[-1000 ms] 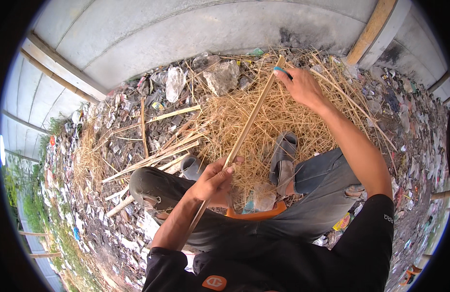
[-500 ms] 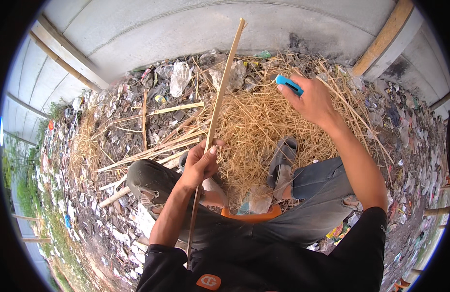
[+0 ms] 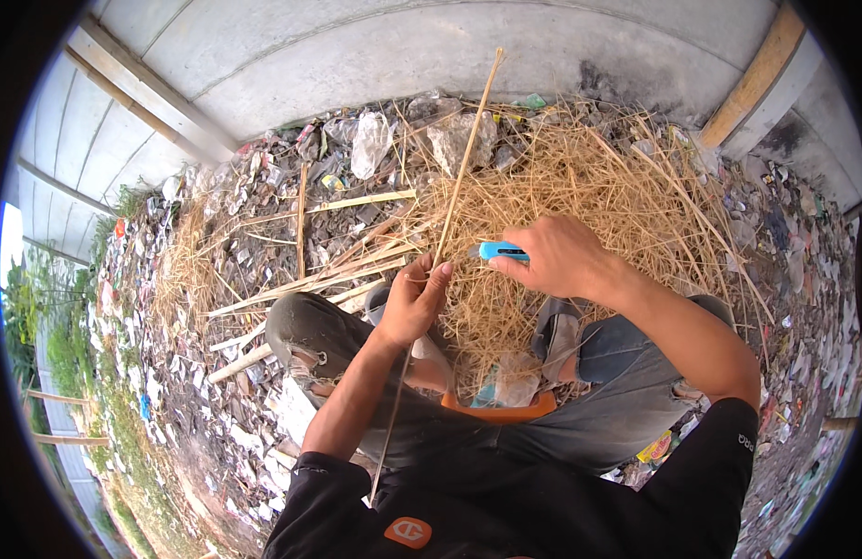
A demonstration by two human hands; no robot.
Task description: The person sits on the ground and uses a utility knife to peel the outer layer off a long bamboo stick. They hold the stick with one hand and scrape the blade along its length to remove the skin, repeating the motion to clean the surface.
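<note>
A long thin bamboo strip stands slanted in front of me, its narrow edge toward me and its lower end against my shirt. My left hand grips it around the middle, thumb laid along it. In my right hand is a blue utility knife, held in closed fingers with its short blade toward the strip. The blade tip is close to the strip, just above my left hand; a small gap seems to separate them.
Pale shavings lie heaped before my feet. Several bamboo strips are piled left, beside my knee. Litter covers the ground around. A grey concrete wall stands ahead, with a wooden post at right. An orange stool is under me.
My right hand has brought the knife down and left, near the strip. The strip has turned from its broad face to its narrow edge in my left hand.
</note>
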